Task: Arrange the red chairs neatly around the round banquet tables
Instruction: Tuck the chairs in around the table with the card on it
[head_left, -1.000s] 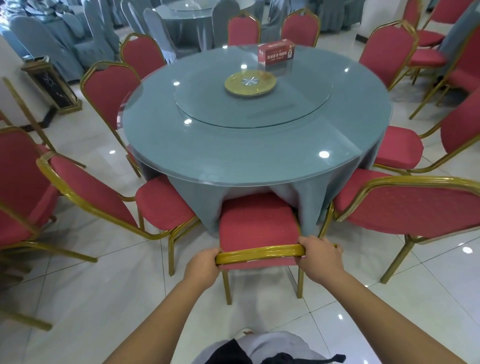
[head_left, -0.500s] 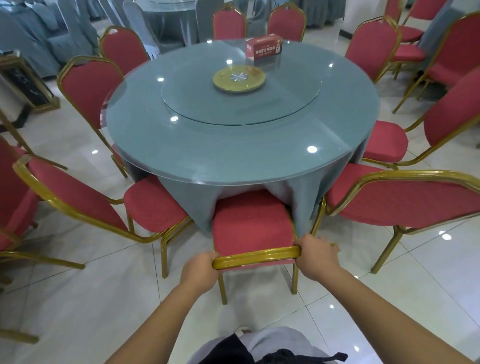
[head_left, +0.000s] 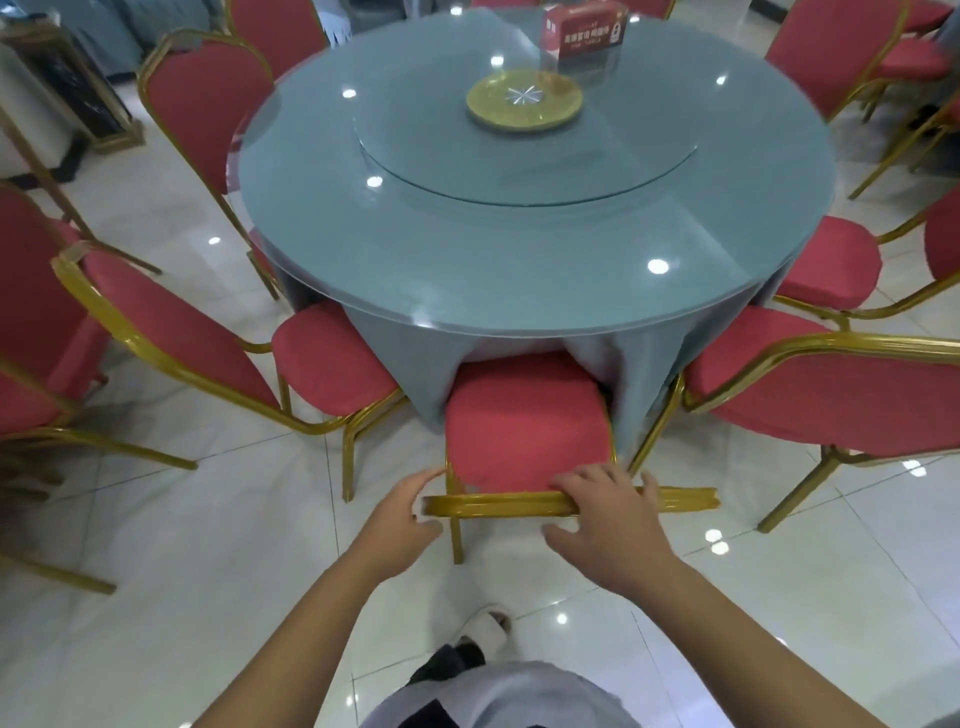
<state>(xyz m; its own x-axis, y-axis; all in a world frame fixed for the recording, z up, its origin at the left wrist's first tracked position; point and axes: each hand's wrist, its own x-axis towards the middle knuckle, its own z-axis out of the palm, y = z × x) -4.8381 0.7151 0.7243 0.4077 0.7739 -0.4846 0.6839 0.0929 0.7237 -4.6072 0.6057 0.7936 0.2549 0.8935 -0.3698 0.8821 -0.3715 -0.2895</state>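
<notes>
Chair (head_left: 524, 426) under loosely curled fingers (head_left: 587, 480)

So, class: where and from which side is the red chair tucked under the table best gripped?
Grip the gold top rail of the chair from behind, one hand near each end: its seat points under the table, so only the back faces outward.

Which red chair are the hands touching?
The red padded chair with the gold metal frame tucked under the round table's near edge; both hands rest on its top rail, unlike its neighbours.
</notes>
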